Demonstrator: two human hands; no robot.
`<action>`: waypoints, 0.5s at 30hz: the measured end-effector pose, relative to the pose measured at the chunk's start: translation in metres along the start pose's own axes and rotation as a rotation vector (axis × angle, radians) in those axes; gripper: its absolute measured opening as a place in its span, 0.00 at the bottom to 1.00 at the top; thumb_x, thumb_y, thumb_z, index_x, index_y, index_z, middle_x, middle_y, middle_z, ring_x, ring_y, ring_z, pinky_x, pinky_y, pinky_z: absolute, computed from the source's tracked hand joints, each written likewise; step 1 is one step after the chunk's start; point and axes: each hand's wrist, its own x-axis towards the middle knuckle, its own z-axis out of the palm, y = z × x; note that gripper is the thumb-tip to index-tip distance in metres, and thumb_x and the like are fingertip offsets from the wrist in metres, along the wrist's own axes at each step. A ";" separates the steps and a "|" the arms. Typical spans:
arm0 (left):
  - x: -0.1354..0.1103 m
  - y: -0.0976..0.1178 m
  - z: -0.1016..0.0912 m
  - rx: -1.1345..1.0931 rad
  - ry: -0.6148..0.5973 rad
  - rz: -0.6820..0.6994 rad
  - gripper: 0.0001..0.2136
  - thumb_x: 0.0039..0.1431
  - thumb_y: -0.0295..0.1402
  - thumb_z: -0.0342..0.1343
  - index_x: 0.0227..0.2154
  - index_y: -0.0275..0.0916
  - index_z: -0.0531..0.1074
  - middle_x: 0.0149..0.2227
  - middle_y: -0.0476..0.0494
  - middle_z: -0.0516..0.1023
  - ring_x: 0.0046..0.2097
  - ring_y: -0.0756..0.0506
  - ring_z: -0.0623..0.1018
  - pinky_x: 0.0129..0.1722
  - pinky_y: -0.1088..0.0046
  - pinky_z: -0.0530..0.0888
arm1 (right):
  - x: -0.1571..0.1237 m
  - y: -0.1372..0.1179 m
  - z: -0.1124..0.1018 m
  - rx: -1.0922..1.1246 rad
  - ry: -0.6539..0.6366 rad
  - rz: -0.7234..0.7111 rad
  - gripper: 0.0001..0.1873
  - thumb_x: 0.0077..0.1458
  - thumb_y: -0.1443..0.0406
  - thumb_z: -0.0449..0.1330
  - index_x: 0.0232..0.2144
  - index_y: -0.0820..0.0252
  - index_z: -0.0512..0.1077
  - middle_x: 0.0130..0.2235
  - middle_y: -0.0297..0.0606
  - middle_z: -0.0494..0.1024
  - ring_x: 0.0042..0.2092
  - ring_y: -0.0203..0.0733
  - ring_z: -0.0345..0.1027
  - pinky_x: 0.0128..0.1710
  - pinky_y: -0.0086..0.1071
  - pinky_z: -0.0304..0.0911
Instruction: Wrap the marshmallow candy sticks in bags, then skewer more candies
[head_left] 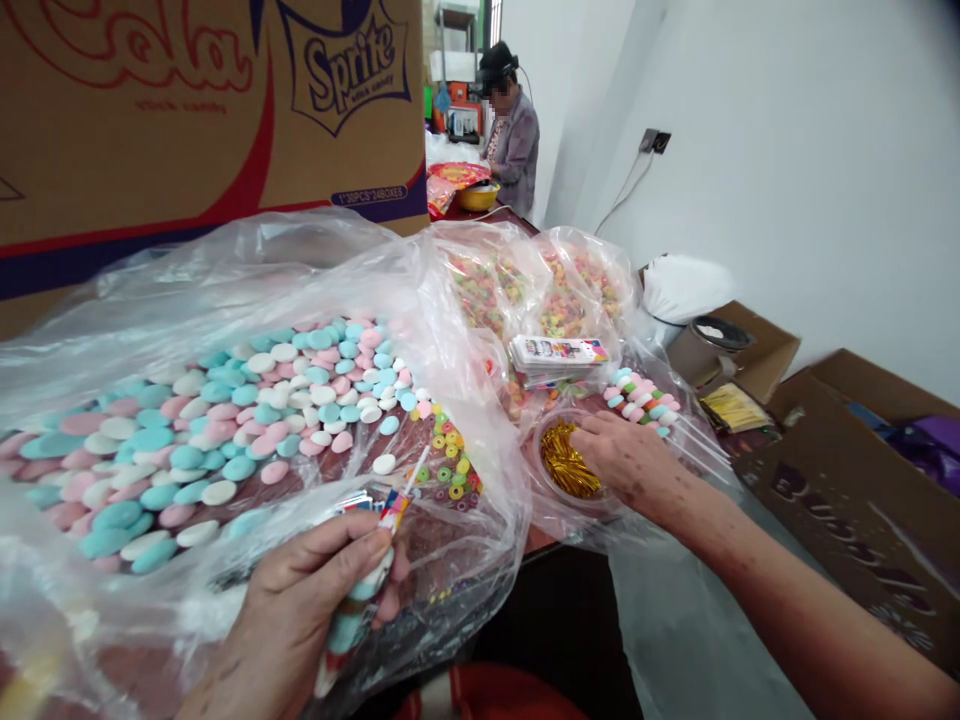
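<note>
My left hand (300, 610) is closed around a narrow clear packet of stacked candies (360, 590) with a printed top. It is held over a big open plastic bag (225, 290) full of pink, blue and white candy discs (225, 430). My right hand (626, 460) reaches into a small clear tub of gold twist ties (566, 462), fingers curled down onto them. A filled candy stick (641, 398) lies just beyond that hand. Small ring candies (450, 465) sit in the bag near the tub.
A Sprite cardboard box (210, 110) stands behind the bag. Bags of ring candies (555, 290) and a stack of printed cards (559, 355) lie at the back. Open brown boxes (847, 480) are on the right. Another person (514, 135) works at a far table.
</note>
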 end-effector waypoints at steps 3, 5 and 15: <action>0.000 0.001 -0.001 -0.038 -0.005 -0.003 0.12 0.46 0.40 0.65 0.23 0.35 0.75 0.20 0.44 0.74 0.19 0.51 0.70 0.12 0.83 0.58 | -0.003 0.003 -0.001 -0.013 0.018 0.057 0.08 0.58 0.72 0.54 0.31 0.60 0.72 0.37 0.41 0.75 0.42 0.46 0.69 0.31 0.31 0.56; -0.001 0.001 -0.001 -0.052 -0.007 -0.007 0.12 0.47 0.40 0.65 0.23 0.36 0.75 0.20 0.45 0.74 0.18 0.51 0.69 0.11 0.83 0.58 | -0.005 0.006 -0.003 0.015 0.065 0.118 0.09 0.59 0.72 0.53 0.33 0.61 0.72 0.36 0.42 0.75 0.41 0.47 0.69 0.31 0.31 0.57; 0.002 -0.004 0.034 -0.278 -0.279 0.051 0.09 0.53 0.36 0.61 0.25 0.34 0.73 0.23 0.45 0.77 0.18 0.51 0.73 0.16 0.81 0.65 | 0.013 -0.097 -0.021 1.335 0.226 0.090 0.09 0.59 0.65 0.53 0.28 0.59 0.71 0.25 0.29 0.73 0.28 0.32 0.66 0.29 0.23 0.59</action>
